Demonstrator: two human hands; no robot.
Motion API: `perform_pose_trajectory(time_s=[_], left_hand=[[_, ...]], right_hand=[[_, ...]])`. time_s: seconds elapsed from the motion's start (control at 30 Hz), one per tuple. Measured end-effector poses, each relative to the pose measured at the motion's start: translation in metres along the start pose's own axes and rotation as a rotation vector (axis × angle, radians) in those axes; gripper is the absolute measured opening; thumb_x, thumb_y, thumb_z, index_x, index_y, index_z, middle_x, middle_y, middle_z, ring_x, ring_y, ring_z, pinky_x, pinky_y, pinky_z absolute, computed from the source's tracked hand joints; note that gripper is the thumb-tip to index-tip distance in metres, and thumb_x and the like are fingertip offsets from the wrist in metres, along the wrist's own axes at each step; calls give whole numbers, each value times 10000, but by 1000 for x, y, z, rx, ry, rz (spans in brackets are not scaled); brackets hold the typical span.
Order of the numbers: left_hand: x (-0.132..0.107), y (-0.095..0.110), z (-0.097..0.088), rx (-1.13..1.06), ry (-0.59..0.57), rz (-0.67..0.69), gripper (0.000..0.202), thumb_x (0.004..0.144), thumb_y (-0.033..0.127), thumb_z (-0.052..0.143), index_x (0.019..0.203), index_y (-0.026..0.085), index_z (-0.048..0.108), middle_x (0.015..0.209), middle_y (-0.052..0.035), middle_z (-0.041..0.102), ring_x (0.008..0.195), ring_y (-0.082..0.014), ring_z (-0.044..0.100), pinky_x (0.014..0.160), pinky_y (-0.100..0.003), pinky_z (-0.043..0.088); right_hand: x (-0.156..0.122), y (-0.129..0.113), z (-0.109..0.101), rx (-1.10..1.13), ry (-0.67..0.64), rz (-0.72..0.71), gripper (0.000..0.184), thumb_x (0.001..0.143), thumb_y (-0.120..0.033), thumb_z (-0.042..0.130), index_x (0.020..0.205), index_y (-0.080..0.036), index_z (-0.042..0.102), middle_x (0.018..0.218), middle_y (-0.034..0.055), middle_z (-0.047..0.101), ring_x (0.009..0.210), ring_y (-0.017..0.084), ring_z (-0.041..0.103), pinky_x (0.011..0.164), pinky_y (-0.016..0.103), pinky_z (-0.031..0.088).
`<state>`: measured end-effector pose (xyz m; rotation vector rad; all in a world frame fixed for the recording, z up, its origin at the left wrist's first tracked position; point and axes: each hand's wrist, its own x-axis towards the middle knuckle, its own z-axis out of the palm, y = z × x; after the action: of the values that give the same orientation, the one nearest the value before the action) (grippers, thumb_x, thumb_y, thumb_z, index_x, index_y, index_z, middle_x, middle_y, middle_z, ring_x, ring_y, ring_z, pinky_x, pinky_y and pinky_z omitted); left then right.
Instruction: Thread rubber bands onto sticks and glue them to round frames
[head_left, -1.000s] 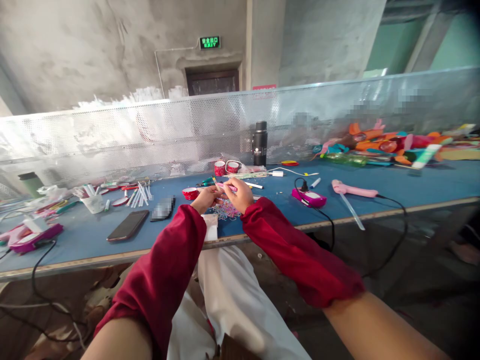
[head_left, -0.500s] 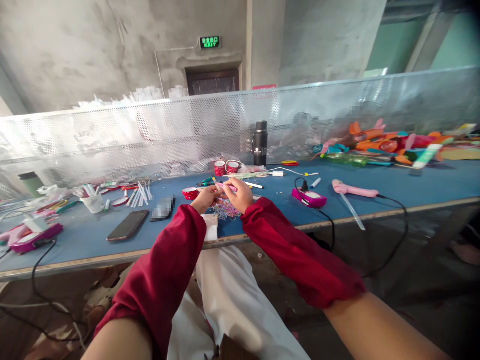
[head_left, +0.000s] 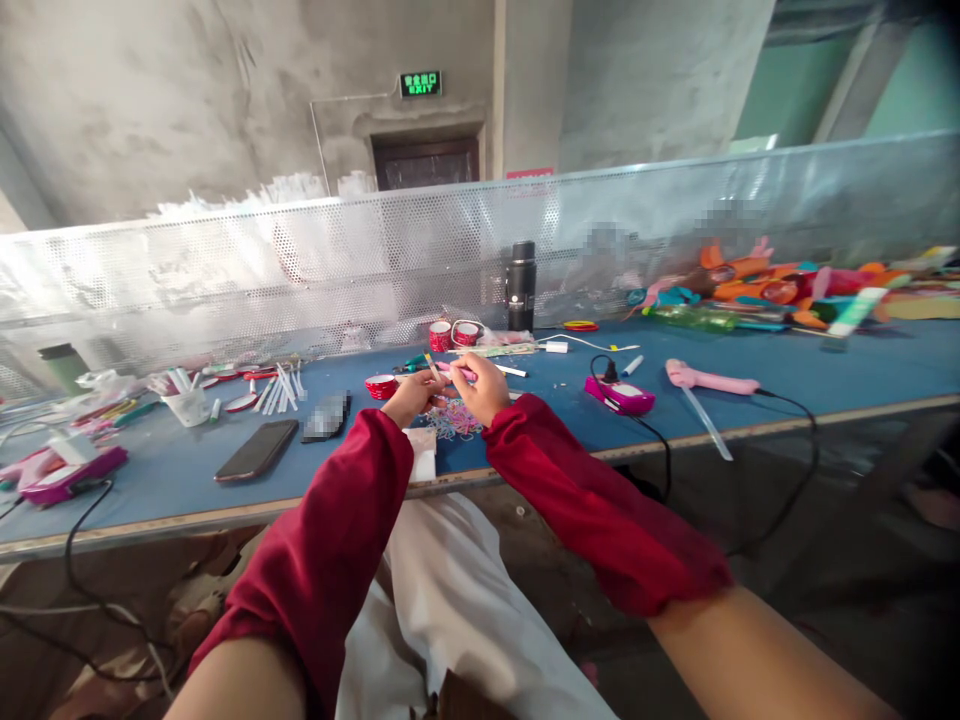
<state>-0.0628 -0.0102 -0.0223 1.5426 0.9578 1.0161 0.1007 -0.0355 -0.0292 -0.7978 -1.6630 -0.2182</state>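
Note:
My left hand (head_left: 411, 399) is closed in a pinch on a thin, pale stick with a yellowish end (head_left: 431, 366), which points up and away from me. Close beside it, my right hand (head_left: 484, 388) is closed around a slim pink object (head_left: 468, 373) whose kind is too small to make out. The fingertips of both hands nearly meet. Under them a heap of small coloured loops (head_left: 454, 420) lies on the blue tabletop (head_left: 540, 425). A small white block or pad (head_left: 421, 455) sits at the table edge below my left hand.
Red tape rolls (head_left: 381, 386), a black flask (head_left: 520, 288) and a marker (head_left: 514, 371) lie beyond my hands. Leftward are a phone (head_left: 256, 450) and a white cup of sticks (head_left: 186, 405). Rightward are a magenta box (head_left: 619, 394) and a corded pink glue gun (head_left: 709, 379).
My right hand has shifted very slightly, and the pink object in it sits at a slightly different angle. My left hand stays in place with the stick.

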Motion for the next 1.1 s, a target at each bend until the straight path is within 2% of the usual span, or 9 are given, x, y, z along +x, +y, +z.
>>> perform_pose_trajectory(time_s=[0.63, 0.9, 1.1], left_hand=[[4, -5, -3, 18, -24, 29, 188, 881, 227, 640, 1048, 141, 632, 916, -88, 740, 549, -72, 623, 413, -149, 298], [1, -2, 0, 27, -12, 28, 138, 890, 197, 615, 1011, 131, 627, 867, -80, 725, 533, -70, 619, 397, -153, 263], [0, -1, 0, 30, 1, 15, 161, 878, 231, 646, 1011, 142, 629, 895, -81, 736, 536, -69, 616, 410, -154, 289]], right_hand=[[1, -1, 0, 27, -9, -29, 156, 960, -313, 543, 839, -237, 606, 805, 31, 659, 774, 198, 595, 721, 316, 434], [0, -3, 0, 23, -21, -30, 148, 957, -298, 541, 840, -235, 606, 821, 38, 667, 794, 202, 603, 747, 323, 444], [1, 0, -1, -11, -10, -10, 155, 957, -307, 537, 838, -241, 612, 817, 36, 671, 795, 205, 602, 742, 323, 438]])
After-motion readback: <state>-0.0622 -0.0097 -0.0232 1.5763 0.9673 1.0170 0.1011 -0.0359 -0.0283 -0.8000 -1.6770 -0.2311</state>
